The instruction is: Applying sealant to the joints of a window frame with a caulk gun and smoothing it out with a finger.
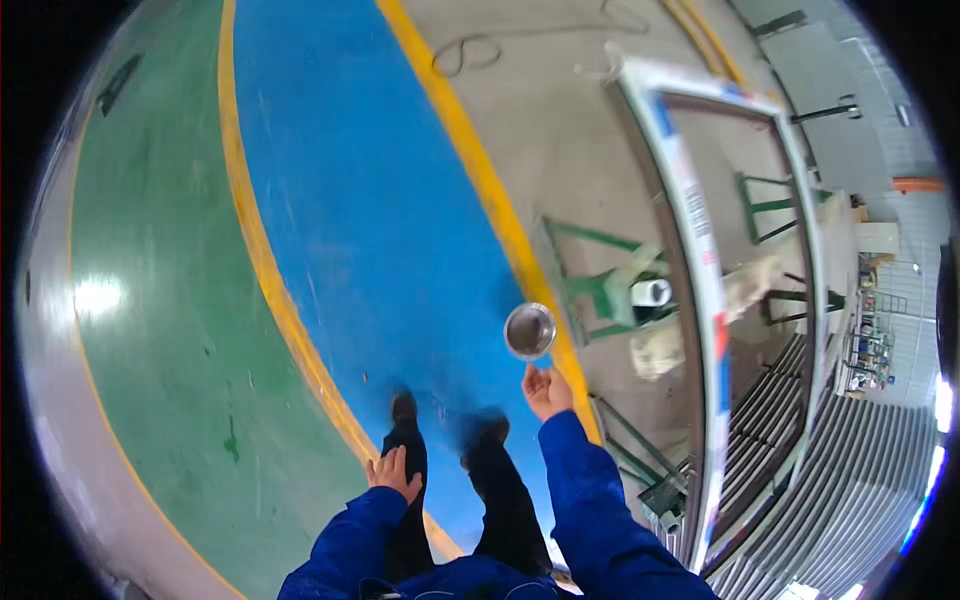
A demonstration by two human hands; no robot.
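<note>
Out in front of me, my right hand point(547, 392) grips the near edge of a small round metal bowl point(530, 331). The bowl has a shiny rim, and its inside looks grey-brown; what is in it, if anything, I cannot make out. It is held above the blue floor strip, close to a yellow line. Lower and to the left, my left hand point(395, 473) hangs in front of my dark trouser leg with its fingers loosely spread and nothing in them. Both arms are in blue sleeves.
On the right, a long rectangular frame point(690, 200) wrapped in white film rests on green metal stands point(600, 290). A white roll point(652, 293) sits beside it. Several long metal bars point(850, 480) lie at lower right. A cable point(470, 50) lies on the floor. Yellow lines point(262, 250) border the blue walkway.
</note>
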